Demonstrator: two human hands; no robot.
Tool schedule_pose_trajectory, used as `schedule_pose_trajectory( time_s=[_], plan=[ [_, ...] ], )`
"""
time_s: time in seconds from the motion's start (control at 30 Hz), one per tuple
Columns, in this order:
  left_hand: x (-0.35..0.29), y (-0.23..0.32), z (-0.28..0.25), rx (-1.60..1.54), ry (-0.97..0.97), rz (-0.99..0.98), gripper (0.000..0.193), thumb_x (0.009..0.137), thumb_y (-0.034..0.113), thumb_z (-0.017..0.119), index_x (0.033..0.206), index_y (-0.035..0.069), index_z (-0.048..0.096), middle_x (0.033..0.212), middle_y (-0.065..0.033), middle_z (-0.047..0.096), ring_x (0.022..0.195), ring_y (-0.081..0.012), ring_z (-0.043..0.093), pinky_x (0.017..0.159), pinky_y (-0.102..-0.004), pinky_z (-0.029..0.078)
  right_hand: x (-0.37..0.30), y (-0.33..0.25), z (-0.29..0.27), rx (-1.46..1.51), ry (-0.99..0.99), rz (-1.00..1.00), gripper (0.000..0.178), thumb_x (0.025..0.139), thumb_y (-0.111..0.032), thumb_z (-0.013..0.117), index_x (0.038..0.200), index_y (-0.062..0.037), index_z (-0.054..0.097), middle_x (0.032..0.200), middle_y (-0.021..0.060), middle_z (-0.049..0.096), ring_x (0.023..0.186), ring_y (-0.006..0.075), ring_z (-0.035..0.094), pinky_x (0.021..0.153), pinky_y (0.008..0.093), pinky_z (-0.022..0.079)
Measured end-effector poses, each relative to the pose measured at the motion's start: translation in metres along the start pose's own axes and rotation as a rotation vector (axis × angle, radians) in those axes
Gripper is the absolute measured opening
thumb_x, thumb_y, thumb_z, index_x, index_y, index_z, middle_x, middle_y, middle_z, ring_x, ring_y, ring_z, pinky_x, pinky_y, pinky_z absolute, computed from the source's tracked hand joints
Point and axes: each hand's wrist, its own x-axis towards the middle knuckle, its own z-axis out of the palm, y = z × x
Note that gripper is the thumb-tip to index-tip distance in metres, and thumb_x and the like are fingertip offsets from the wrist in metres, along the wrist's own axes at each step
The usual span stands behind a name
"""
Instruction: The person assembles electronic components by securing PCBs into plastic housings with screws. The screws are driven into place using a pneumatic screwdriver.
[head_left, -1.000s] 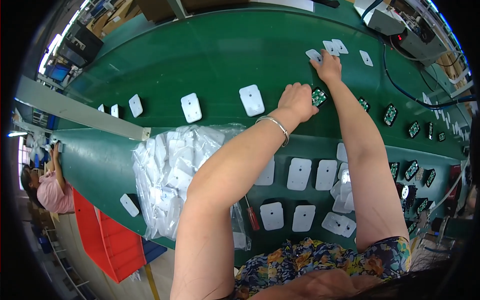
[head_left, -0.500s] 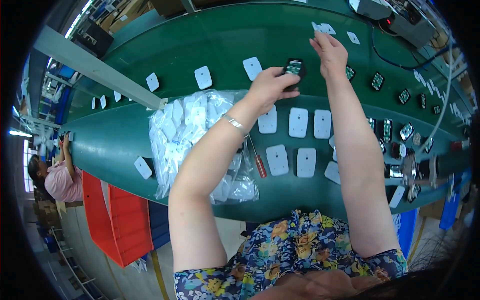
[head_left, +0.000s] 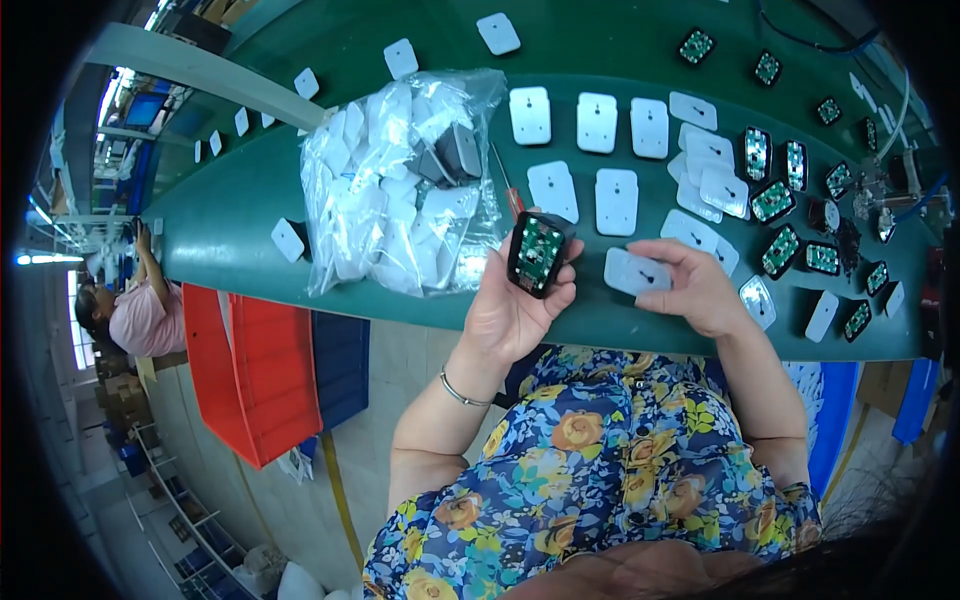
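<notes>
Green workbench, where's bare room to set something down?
Bare: far strip between topmost white case and topmost circuit board; the bench left of the plastic bag, beyond one white piece. Crowded: right of the right hand.

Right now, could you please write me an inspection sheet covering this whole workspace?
Surface: long green workbench, bearing several white rounded covers.
Job's things: black rectangular case with green circuit board; white rounded plate.
Clutter: clear plastic bag of white pieces; red-handled screwdriver beside it.
Hands: left hand holds the case; right hand holds the plate.
Cables: thin dark cable at upper right.
Surroundings: red plastic bin below bench level; person in pink top at far left.
</notes>
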Motion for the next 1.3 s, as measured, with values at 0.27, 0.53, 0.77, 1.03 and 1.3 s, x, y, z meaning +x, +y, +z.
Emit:
schedule_pose_trajectory(
  time_s=[0.27,0.53,0.77,1.03,1.3],
  plan=[
    [-0.015,-0.031,0.014,1.307,-0.133,0.386,0.064,0.083,0.011,0.061,0.137,0.003,0.027,0.131,-0.0167,0.039,0.114,-0.0275,0.047,0.095,-0.0363,0.04,-0.006,0.011,-0.007,-0.023,-0.179,0.029,0.068,0.065,0.01,0.07,0.127,0.0014,0.042,0.122,0.0087,0.046,0.111,0.0178,0.048,0.093,0.0317,0.042],
    [0.01,-0.043,0.03,1.893,-0.376,0.395,0.053,0.073,0.015,0.07,0.12,0.002,0.048,0.118,-0.018,0.05,0.106,-0.0318,0.052,0.089,-0.0365,0.043,-0.014,0.002,-0.018,0.037,-0.357,-0.038,0.09,0.063,0.006,0.071,0.139,-0.0078,0.024,0.131,0.0111,0.037,0.116,0.02,0.044,0.095,0.0339,0.041],
    [0.015,-0.046,0.026,1.892,-0.319,0.301,0.057,0.067,0.016,0.077,0.116,0.003,0.052,0.113,-0.0151,0.054,0.106,-0.0296,0.051,0.09,-0.0358,0.042,-0.023,-0.007,-0.026,0.106,-0.397,-0.02,0.093,0.065,0.009,0.059,0.142,-0.0123,0.011,0.138,0.0165,0.025,0.118,0.0227,0.044,0.092,0.0336,0.042],
    [0.02,-0.04,0.041,2.02,-0.394,0.283,0.06,0.062,0.019,0.077,0.116,0.008,0.052,0.11,-0.0108,0.057,0.1,-0.0306,0.056,0.08,-0.0358,0.049,-0.02,-0.003,-0.036,0.26,-0.408,0.004,0.079,0.076,0.002,0.052,0.143,-0.0103,0.01,0.141,0.0183,0.022,0.121,0.0247,0.042,0.093,0.0348,0.042],
    [0.026,-0.024,0.051,2.116,-0.525,0.162,0.061,0.061,0.018,0.077,0.115,0.01,0.05,0.105,-0.0092,0.058,0.088,-0.0298,0.059,0.068,-0.0349,0.051,-0.022,-0.014,-0.029,0.588,-0.364,0.159,0.064,0.085,-0.009,0.046,0.141,-0.0054,0.014,0.138,0.0184,0.027,0.116,0.031,0.047,0.096,0.0443,0.041]
  ],
)
